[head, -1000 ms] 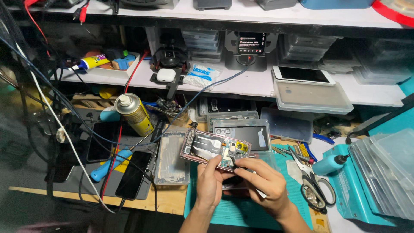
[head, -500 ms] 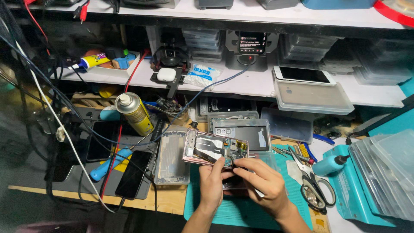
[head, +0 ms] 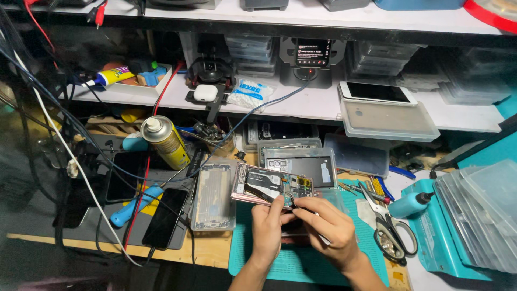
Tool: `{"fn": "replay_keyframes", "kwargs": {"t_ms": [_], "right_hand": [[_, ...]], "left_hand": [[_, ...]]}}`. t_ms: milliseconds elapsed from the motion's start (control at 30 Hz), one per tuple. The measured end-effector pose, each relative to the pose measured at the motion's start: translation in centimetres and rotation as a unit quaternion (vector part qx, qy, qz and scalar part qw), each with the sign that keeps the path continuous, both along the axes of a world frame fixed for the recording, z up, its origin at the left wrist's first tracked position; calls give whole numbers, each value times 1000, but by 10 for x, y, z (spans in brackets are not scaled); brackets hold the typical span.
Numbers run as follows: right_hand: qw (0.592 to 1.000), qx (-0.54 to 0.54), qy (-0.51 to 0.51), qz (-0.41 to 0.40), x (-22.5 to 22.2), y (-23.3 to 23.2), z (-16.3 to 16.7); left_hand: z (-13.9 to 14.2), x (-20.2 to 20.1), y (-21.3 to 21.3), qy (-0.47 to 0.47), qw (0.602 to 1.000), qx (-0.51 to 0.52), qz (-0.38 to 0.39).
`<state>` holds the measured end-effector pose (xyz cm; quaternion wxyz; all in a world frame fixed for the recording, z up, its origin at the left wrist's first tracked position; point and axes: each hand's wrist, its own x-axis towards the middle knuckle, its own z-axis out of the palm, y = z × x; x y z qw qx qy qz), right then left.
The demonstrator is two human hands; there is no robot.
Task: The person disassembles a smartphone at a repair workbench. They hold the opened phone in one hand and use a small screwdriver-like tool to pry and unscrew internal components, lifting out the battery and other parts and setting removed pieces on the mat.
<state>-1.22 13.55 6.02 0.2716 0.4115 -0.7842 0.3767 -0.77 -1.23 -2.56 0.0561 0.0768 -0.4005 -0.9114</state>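
Your left hand [head: 267, 229] clamps the opened phone [head: 272, 186], tilted above the teal mat's [head: 301, 264] far edge | your right hand [head: 327, 230] pinches a thin tool at its board | scissors [head: 390, 229] lie near the mat's right edge.

— Where is open bench? Bare teal mat [head: 301, 267] near the hands.
— And blocked? Scissors [head: 389, 229] right, clear case [head: 214, 196] left, phone frames [head: 301, 167] behind, cables [head: 81, 161] far left
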Motion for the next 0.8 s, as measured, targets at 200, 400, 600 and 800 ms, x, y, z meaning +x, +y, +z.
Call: {"fn": "replay_keyframes", "kwargs": {"t_ms": [200,400,600,800], "right_hand": [[1000,2,-6,-1,-1,2,0],[1000,9,4,9,-2,1,1],[1000,12,-4,22,-1,3,3],[1000,2,-7,12,-2,3,0]], "left_hand": [[4,1,-1,-6,998,-56,23],[-2,2,0,-45,979,-194,54],[-4,3,1,-20,973,-224,58],[7,2,-4,-21,992,-126,19]]}}
